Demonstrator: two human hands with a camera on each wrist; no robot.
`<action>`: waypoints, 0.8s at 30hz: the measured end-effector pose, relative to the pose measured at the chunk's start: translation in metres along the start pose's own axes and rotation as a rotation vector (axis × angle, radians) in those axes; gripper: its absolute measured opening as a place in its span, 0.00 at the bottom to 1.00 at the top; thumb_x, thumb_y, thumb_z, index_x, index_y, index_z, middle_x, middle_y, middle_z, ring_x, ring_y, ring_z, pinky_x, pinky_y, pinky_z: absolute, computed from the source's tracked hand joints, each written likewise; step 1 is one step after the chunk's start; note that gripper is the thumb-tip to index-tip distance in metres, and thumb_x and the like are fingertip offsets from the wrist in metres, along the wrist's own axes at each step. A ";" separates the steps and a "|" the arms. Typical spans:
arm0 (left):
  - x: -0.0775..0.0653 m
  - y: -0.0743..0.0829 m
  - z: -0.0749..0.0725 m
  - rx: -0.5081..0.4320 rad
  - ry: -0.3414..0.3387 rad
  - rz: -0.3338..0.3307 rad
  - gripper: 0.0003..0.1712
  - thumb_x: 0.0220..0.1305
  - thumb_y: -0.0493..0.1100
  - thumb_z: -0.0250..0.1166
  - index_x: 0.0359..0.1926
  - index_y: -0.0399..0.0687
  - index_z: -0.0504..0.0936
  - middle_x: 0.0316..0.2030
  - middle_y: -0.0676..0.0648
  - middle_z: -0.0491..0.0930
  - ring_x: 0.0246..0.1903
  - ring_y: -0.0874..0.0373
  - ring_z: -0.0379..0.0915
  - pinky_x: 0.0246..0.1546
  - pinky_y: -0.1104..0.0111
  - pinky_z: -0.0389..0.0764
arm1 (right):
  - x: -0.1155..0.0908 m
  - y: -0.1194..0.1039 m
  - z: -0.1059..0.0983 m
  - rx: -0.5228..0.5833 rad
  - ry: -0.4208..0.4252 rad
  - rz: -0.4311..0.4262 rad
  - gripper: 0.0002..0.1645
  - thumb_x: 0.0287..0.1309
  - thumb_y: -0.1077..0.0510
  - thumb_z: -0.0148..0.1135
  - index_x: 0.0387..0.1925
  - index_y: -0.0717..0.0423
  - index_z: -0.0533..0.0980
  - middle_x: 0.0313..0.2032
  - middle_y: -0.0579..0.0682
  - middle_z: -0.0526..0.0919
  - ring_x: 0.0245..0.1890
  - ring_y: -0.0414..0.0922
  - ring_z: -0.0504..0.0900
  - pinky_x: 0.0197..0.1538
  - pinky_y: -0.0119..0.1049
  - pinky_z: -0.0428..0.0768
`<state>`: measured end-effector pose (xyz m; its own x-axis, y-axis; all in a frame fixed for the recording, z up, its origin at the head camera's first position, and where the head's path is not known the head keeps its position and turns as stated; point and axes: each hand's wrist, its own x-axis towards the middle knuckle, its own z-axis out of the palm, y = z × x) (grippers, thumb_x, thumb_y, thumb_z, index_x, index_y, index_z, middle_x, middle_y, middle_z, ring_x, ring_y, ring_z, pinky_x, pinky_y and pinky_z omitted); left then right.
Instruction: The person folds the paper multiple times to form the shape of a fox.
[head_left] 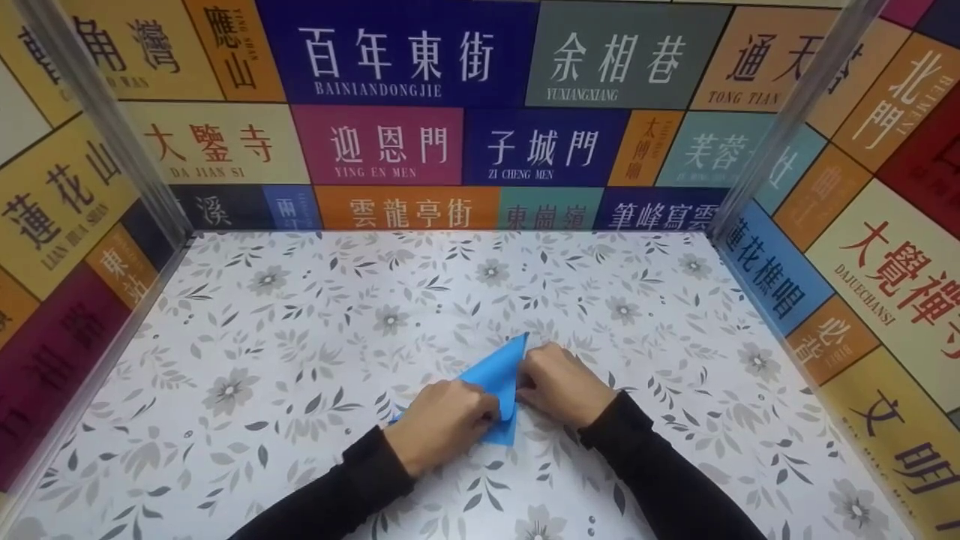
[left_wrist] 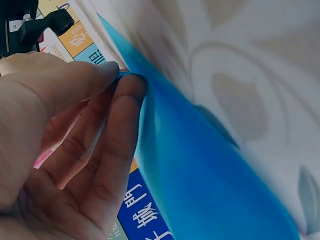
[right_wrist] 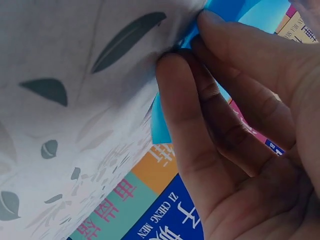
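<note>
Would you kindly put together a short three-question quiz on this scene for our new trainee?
1. What colour is the sheet that the left hand pinches?
2. True or false: the sheet lies completely flat on the tabletop.
3. How is the tabletop patterned? A) striped; B) floral; C) checked.

Key:
1. Blue.
2. False; part of the sheet is bent over.
3. B.

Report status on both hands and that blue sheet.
Left hand pinches blue sheet. Right hand grips its right edge. Sheet folded over, lower layer showing. No obstruction visible.
</note>
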<state>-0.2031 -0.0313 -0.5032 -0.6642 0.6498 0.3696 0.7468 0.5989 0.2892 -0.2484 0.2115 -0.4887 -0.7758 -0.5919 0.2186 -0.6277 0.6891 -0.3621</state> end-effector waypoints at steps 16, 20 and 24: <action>-0.001 0.003 0.003 0.031 -0.024 -0.008 0.07 0.66 0.36 0.81 0.40 0.55 0.97 0.37 0.53 0.97 0.36 0.52 0.95 0.38 0.59 0.96 | 0.001 -0.001 -0.021 0.073 -0.053 0.014 0.08 0.58 0.67 0.86 0.30 0.54 0.92 0.26 0.46 0.92 0.25 0.36 0.82 0.31 0.31 0.85; -0.001 0.003 0.003 0.021 -0.024 -0.009 0.07 0.65 0.36 0.81 0.37 0.55 0.96 0.35 0.53 0.96 0.35 0.53 0.94 0.36 0.59 0.94 | 0.001 -0.004 -0.018 0.085 -0.064 -0.044 0.07 0.58 0.67 0.87 0.32 0.55 0.93 0.30 0.48 0.94 0.30 0.40 0.88 0.39 0.34 0.89; -0.002 0.002 0.004 0.017 -0.026 0.002 0.06 0.66 0.37 0.81 0.38 0.55 0.96 0.37 0.53 0.96 0.36 0.53 0.94 0.38 0.60 0.94 | 0.000 -0.006 -0.011 0.093 -0.105 -0.031 0.07 0.59 0.68 0.85 0.34 0.54 0.93 0.31 0.47 0.94 0.32 0.41 0.89 0.41 0.35 0.91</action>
<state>-0.2003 -0.0294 -0.5064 -0.6633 0.6629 0.3474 0.7478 0.6049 0.2736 -0.2453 0.2118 -0.4760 -0.7419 -0.6563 0.1370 -0.6391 0.6306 -0.4403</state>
